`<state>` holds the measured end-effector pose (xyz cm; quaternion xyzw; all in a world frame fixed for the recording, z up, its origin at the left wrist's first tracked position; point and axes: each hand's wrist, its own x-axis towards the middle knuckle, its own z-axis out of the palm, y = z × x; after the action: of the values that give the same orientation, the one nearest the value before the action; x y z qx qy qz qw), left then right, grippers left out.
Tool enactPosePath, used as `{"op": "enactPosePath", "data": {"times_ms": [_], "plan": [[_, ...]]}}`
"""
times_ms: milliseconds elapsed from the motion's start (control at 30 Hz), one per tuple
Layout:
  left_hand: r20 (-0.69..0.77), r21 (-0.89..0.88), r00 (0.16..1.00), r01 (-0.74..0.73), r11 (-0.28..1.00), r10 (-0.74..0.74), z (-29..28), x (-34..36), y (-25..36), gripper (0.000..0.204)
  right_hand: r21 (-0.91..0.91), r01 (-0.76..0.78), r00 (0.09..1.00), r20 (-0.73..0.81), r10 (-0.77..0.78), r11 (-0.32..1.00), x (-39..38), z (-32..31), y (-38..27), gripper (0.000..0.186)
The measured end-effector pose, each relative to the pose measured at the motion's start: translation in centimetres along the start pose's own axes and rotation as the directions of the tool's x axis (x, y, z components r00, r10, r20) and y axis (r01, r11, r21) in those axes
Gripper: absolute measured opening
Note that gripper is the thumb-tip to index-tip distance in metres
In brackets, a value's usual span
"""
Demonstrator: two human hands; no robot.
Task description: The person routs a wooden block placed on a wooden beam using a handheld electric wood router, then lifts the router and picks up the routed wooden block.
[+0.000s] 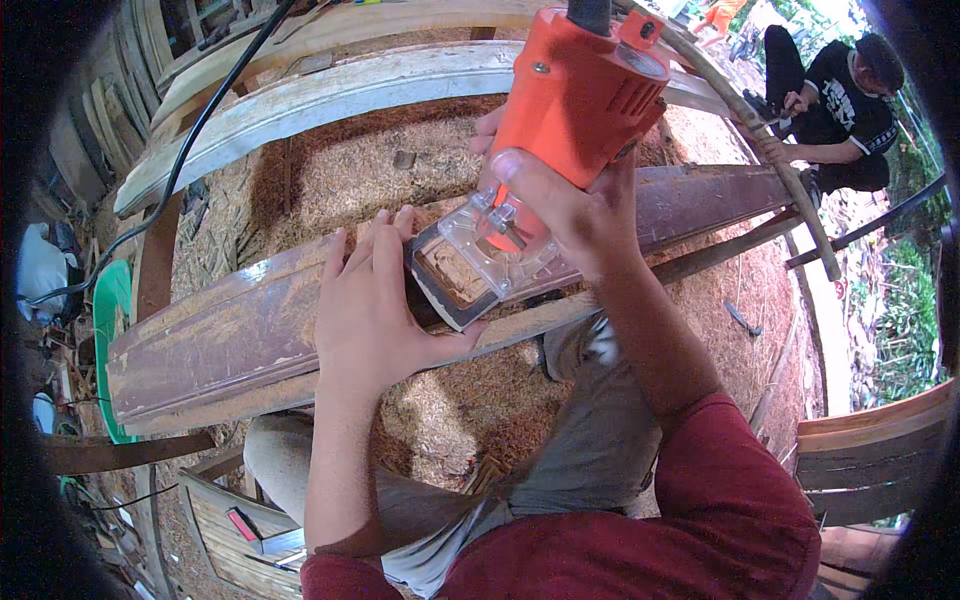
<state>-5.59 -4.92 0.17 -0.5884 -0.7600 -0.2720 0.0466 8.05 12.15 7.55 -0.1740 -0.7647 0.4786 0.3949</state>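
My right hand [590, 215] is wrapped round the body of an orange trim router [575, 105] with a clear plastic base. The router is tilted above a small dark-edged rectangular template [455, 272], whose opening shows pale wood inside. My left hand [375, 300] grips the template's left end, fingers at its far side and thumb at its near corner. Beneath it lies a long reddish-brown wooden plank [225, 325], dusted with sawdust. The router's bit and its contact with the wood cannot be made out clearly.
A pale board [350, 95] lies beyond the plank. A black cable [215, 120] hangs at the left near a green plastic chair [112, 300]. Sawdust [330, 175] covers the ground. At the far right another person [850, 105] crouches, hands at a long wooden pole [735, 105].
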Motion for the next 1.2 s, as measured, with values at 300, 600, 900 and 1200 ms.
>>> {"op": "enactPosePath", "data": {"times_ms": [300,600,900,1200], "plan": [[0.04,-0.007,0.999,0.033,0.999,-0.032,-0.3,0.1,0.2,0.123,-0.036,0.057,0.998,0.038,-0.056,0.998,-0.3,-0.3,0.4,0.04],[0.036,0.025,0.999,0.032,0.999,-0.033,-0.3,0.0,0.3,0.123,0.17,0.07,0.997,-0.034,-0.065,0.983,-0.9,-0.1,0.4,0.033],[0.032,0.022,0.999,0.018,1.0,-0.018,-0.3,0.1,0.3,0.121,0.251,0.075,0.994,-0.099,-0.052,0.965,-1.6,0.3,0.9,0.038],[0.036,-0.04,0.999,0.004,0.999,-0.002,-0.4,0.2,0.1,0.122,0.241,0.113,0.99,-0.115,-0.087,0.964,-0.9,0.6,1.5,0.035]]}}
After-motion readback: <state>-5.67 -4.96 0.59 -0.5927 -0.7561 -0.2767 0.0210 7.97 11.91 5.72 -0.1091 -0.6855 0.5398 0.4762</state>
